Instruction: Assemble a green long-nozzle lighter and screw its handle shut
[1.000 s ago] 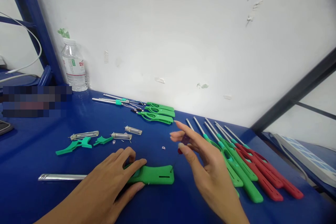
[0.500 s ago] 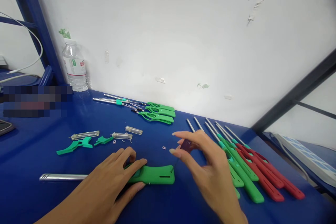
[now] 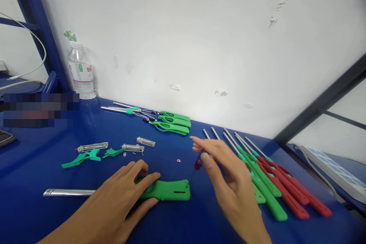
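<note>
A green long-neck lighter (image 3: 168,190) lies flat on the blue table, its metal tube (image 3: 68,192) pointing left. My left hand (image 3: 128,190) is closed around the middle of its body, thumb on the near side and fingers on the far side. Over the handle's right end, my right hand (image 3: 225,179) holds a small screwdriver (image 3: 198,163) with a dark red and purple grip between thumb and fingers. Its thin shaft slants down to the hole at the corner of the handle. The top of the grip is hidden by my fingers.
Clear fuel tanks (image 3: 93,146) and teal triggers (image 3: 82,158) lie left of centre. Opened green casings (image 3: 171,126) with wired tubes lie by the wall. Several green and red lighters (image 3: 288,183) lie at right. A water bottle (image 3: 81,70) stands at back left.
My right thumb and fingers have shifted on the screwdriver, the fingers now straighter and more of the red grip showing. The screwdriver's tip stays at the hole. My left hand and the lighter are still.
</note>
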Available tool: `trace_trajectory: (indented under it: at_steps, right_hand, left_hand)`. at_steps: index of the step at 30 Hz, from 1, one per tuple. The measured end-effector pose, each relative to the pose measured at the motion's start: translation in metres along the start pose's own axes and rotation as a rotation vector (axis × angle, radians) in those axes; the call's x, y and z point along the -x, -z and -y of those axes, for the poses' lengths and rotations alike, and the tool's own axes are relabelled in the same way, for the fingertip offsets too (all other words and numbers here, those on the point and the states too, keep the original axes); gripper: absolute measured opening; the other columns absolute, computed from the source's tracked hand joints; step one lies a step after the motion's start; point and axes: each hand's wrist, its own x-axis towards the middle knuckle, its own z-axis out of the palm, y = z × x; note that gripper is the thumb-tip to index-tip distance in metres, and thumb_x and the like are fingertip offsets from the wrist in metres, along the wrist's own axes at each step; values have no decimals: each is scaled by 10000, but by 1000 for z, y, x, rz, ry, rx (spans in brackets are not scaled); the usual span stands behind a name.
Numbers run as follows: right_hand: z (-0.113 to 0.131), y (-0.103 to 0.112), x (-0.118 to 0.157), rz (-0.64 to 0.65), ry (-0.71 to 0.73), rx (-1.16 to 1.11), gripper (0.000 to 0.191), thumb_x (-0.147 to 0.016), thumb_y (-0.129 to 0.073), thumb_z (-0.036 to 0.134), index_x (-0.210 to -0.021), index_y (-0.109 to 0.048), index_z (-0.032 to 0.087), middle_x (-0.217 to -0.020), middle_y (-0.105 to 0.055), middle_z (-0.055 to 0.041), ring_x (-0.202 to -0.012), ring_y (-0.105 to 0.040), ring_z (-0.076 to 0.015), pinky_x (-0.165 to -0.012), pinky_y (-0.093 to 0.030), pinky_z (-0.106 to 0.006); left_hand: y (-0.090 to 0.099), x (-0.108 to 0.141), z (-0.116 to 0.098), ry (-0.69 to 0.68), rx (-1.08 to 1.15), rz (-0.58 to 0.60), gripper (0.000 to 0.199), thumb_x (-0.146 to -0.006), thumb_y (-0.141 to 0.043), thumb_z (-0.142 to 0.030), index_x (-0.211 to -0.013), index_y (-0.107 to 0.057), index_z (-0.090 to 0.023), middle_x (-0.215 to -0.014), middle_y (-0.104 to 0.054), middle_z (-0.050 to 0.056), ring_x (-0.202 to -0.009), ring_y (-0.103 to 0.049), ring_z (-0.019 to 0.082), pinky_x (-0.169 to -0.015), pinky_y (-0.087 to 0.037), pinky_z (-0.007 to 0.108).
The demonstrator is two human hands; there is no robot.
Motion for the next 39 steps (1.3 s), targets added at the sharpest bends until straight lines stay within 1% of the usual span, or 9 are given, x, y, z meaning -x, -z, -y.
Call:
trace_trajectory:
  at_steps: [2,6,8,13,15,18,22,35,39]
  right_hand:
    - [0,0,0,41,-23,-66,427,-1223,-626,254,-1506,-782,533,-1264,-855,71,-1106,-823,-95,-969,-635,-183]
    - [0,-1,-1,-37,-26,-40,221,-1091,-838,237,-1182,-877,435,-945,-770,88,-816,-751,-94,-802,-613,-175]
    - [-1,-1,-1,-62,-16,18,189,-1066,-871,254,-1153,-884,421,-913,-730,83,-806,-729,-94,-787,-601,-173]
    - [-1,-2,1,-5,-28,-34,364,-1226,-633,294,-1464,-804,509,-1307,-864,82,-1148,-834,-92,-992,-636,-176]
    - [-2,-3,2,-17,-59,-92,380,-1219,-645,258,-1433,-799,533,-1261,-873,106,-1059,-853,-83,-936,-655,-170]
    - [-2,-3,1,-30,-31,-74,310,-1164,-716,202,-1268,-841,466,-1068,-836,106,-885,-803,-75,-838,-635,-165]
    - [1,-2,-3,-15,29,-11,246,-1126,-761,182,-1154,-872,400,-918,-766,88,-819,-744,-83,-776,-594,-176]
    - [5,-2,-4,-81,21,-3,178,-1055,-842,203,-1008,-878,371,-909,-811,81,-693,-708,-90,-626,-578,-163]
    - [6,-4,-5,-73,23,-4,170,-1048,-853,213,-1018,-875,380,-901,-804,93,-674,-687,-79,-626,-571,-149]
  left_hand:
    - [0,-1,0,6,1,10,388,-1259,-483,-512,-1545,-704,-371,-1259,-792,12,-1045,-836,225,-894,-682,343]
    - [0,0,1,-4,-1,27,374,-1256,-493,-499,-1533,-701,-358,-1257,-788,6,-1029,-842,209,-879,-695,328]
    - [1,0,2,-8,-6,48,374,-1256,-497,-497,-1546,-688,-358,-1275,-784,5,-1046,-843,202,-893,-699,319]
    - [2,-2,0,-26,-42,-20,397,-1270,-438,-528,-1501,-703,-343,-1240,-795,1,-1020,-859,204,-863,-713,336]
    - [2,-4,-2,-30,-42,-23,393,-1272,-433,-521,-1484,-709,-339,-1230,-797,1,-1013,-861,203,-853,-715,334]
    - [2,-4,-2,-23,-28,5,359,-1263,-465,-489,-1484,-710,-346,-1223,-791,-2,-1007,-854,203,-851,-713,329]
    - [2,-3,-1,-12,-14,8,348,-1252,-499,-486,-1491,-713,-350,-1244,-788,5,-1010,-846,206,-863,-699,326]
    - [-6,8,3,37,18,75,401,-1265,-468,-520,-1601,-648,-396,-1314,-756,10,-1087,-817,218,-931,-669,355]
    - [-4,7,2,41,18,53,416,-1270,-449,-541,-1619,-632,-406,-1329,-752,4,-1117,-810,215,-952,-657,350]
